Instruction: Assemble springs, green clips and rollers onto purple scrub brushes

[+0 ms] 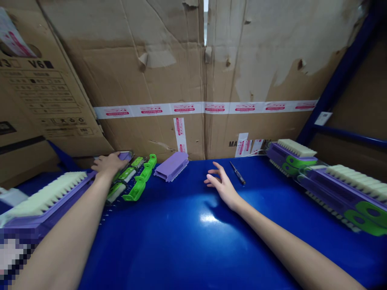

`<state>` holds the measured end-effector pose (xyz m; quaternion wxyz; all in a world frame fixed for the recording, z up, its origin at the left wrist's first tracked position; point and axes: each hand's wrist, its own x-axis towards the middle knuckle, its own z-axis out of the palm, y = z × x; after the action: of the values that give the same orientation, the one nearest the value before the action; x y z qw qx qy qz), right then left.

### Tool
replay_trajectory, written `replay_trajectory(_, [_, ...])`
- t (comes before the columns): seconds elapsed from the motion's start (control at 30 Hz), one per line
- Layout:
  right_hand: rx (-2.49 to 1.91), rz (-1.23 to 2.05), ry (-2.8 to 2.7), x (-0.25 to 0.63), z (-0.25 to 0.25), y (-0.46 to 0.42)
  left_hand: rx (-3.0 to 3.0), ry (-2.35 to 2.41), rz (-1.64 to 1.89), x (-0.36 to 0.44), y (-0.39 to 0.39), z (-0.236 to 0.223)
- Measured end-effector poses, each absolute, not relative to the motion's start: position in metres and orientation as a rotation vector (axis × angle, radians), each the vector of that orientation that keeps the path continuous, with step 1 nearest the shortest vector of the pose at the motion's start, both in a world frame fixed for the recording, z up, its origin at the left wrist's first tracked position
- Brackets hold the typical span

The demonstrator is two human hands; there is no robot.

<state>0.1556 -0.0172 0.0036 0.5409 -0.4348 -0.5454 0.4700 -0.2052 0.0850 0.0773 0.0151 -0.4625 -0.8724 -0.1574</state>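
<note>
At the far left of the blue table, my left hand (110, 164) reaches over a purple piece (125, 155); its fingers are largely hidden, so I cannot see whether they grip it. Close to that hand lie green-and-white parts (127, 175) and a row of bright green plastic pieces (143, 177). A purple plastic housing (171, 166) rests on the table between my hands. My right hand (222, 185) hovers over the tabletop with fingers apart and nothing in them. Just right of it lies a screwdriver (237, 173).
Purple brush-like units with cream bristles (292, 157) are stacked along the right side, more (45, 197) on the left. Cardboard sheets (157, 80) wall off the back. A blue metal frame (341, 72) rises at the right. Small screws (105, 215) lie near my left forearm.
</note>
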Motion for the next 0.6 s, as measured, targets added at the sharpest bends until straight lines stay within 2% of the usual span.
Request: replay_trajectory(0.6, [-1.04, 1.128, -1.31, 0.156, 0.002, -0.016, -1.456, -2.846, -0.355, -0.22, 0.092, 0.075])
